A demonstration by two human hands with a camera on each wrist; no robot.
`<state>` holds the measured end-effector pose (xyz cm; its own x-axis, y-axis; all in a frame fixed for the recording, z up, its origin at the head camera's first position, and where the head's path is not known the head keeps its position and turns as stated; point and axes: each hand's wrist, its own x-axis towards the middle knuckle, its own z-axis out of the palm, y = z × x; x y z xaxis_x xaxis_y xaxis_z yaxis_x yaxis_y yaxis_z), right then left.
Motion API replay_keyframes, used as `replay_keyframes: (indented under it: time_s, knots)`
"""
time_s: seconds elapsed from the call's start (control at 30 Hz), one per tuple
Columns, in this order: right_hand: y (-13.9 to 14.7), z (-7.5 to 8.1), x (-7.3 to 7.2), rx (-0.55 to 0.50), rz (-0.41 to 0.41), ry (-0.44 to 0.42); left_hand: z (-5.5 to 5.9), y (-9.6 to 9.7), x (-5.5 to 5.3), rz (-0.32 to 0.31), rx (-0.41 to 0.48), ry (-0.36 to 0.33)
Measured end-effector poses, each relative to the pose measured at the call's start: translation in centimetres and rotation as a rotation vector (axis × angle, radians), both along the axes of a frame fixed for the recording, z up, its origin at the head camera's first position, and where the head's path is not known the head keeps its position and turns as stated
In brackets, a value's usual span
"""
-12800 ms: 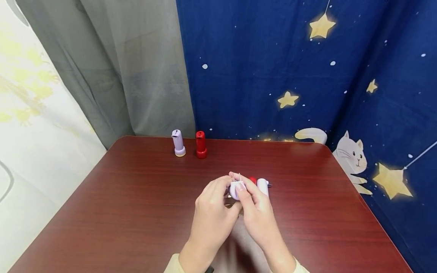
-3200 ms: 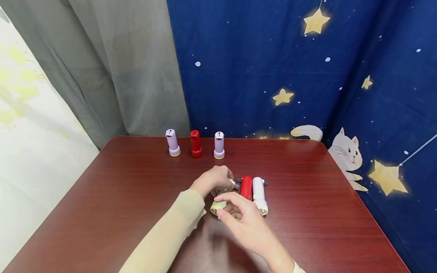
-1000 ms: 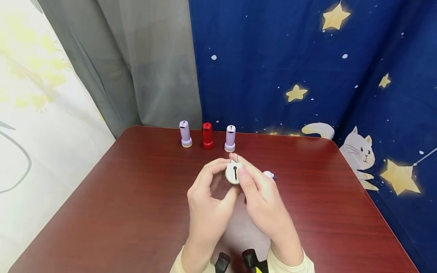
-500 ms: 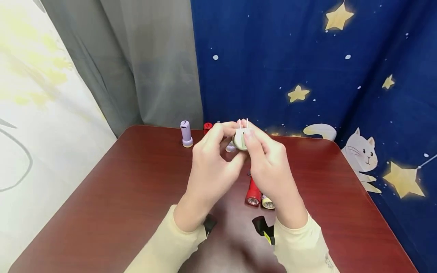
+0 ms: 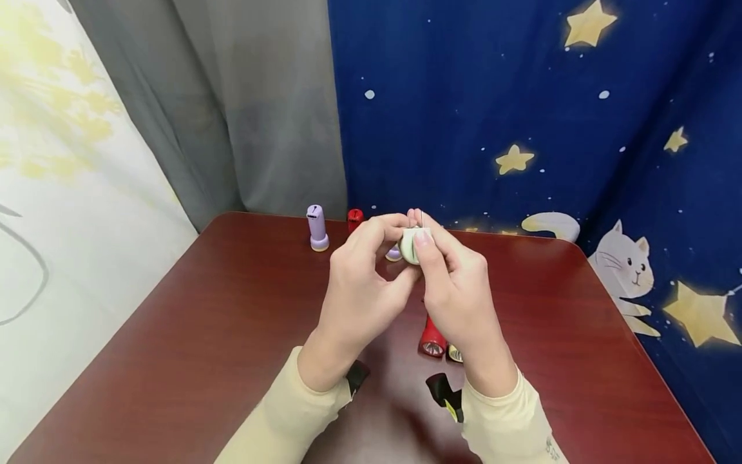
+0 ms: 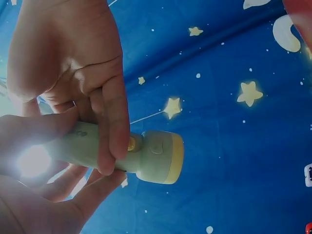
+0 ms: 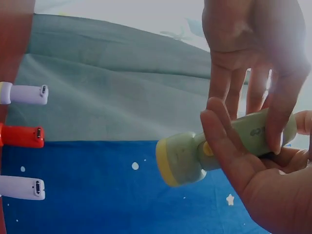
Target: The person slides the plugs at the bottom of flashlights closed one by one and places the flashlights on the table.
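Observation:
Both hands hold a pale green flashlight (image 5: 409,248) raised over the table. My left hand (image 5: 362,280) grips it from the left, thumb below and fingers above. My right hand (image 5: 455,277) has its thumb on the flat end and fingers behind; a thin metal prong rises past that end. In the left wrist view the flashlight (image 6: 158,157) shows its flared head with a yellow rim, clear of the fingers. The right wrist view shows the same flashlight (image 7: 183,160) with fingers of both hands round its body and a yellow button partly covered.
Upright at the back of the table stand a lavender flashlight (image 5: 316,227), a red flashlight (image 5: 355,218) and a second lavender one (image 5: 393,254), mostly hidden by my hands. A red flashlight (image 5: 432,338) and a yellow-rimmed one (image 5: 455,354) lie under my right hand.
Earlier a lavender flashlight was in my hands; it then stood third in the back row. The green one was lifted from beside the red, and its two upright prongs now show less.

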<state>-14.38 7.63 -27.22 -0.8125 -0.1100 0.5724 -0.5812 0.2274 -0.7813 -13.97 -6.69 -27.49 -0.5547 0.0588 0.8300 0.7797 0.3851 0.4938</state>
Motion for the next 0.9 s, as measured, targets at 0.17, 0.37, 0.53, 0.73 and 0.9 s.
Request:
replay_keyframes:
  time_s: [0.17, 0.37, 0.53, 0.73, 0.9]
  knots:
    - [-0.3, 0.7, 0.4, -0.028, -0.016, 0.011, 0.7, -0.2, 0.1, -0.029, -0.005, 0.006]
    - [-0.5, 0.5, 0.9, -0.064, -0.011, 0.024, 0.7, -0.6, 0.6, -0.064, 0.006, -0.008]
    - [-0.4, 0.5, 1.1, -0.079, -0.039, 0.051, 0.4, -0.4, 0.6, 0.017, -0.068, 0.063]
    - [-0.1, 0.8, 1.4, -0.117, -0.021, 0.02, 0.4, -0.1, 0.6, 0.02, -0.062, 0.109]
    - [-0.3, 0.7, 1.2, -0.119, 0.014, -0.006, 0.2, -0.4, 0.2, -0.003, -0.04, 0.098]
